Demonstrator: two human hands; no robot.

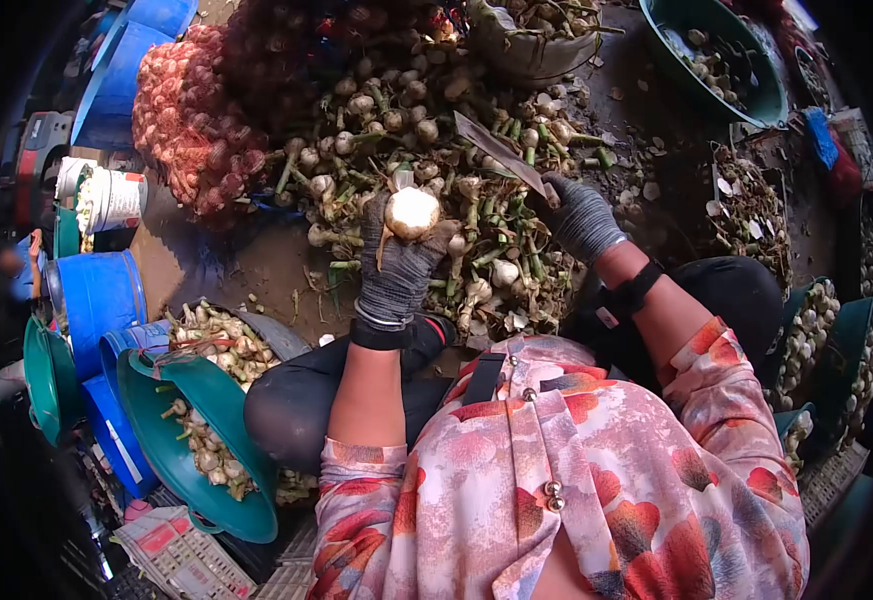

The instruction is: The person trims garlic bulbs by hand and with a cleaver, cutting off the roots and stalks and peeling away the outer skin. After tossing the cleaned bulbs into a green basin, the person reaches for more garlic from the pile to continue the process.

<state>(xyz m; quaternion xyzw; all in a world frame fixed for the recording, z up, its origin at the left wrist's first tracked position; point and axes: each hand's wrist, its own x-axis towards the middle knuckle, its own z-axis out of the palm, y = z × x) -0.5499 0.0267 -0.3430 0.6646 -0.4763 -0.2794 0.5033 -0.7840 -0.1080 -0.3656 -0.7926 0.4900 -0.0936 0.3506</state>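
A white garlic bulb (pixel 412 213) sits in my left hand (pixel 399 262), which wears a grey glove and has its fingers wrapped round it. My right hand (pixel 585 218), gloved too, grips a knife (pixel 500 153) by its handle, with the blade pointing up and to the left. The blade and the bulb are apart. Beneath and beyond both hands spreads a heap of garlic (pixel 467 200) with green stalks and cut leaves.
Red net sacks (pixel 197 120) stand at the upper left. Blue tubs (pixel 102 300) and a green basin (pixel 197 440) with garlic are on the left. At the upper right is another green basin (pixel 772 75); a crate (pixel 757 205) of scraps lies below it.
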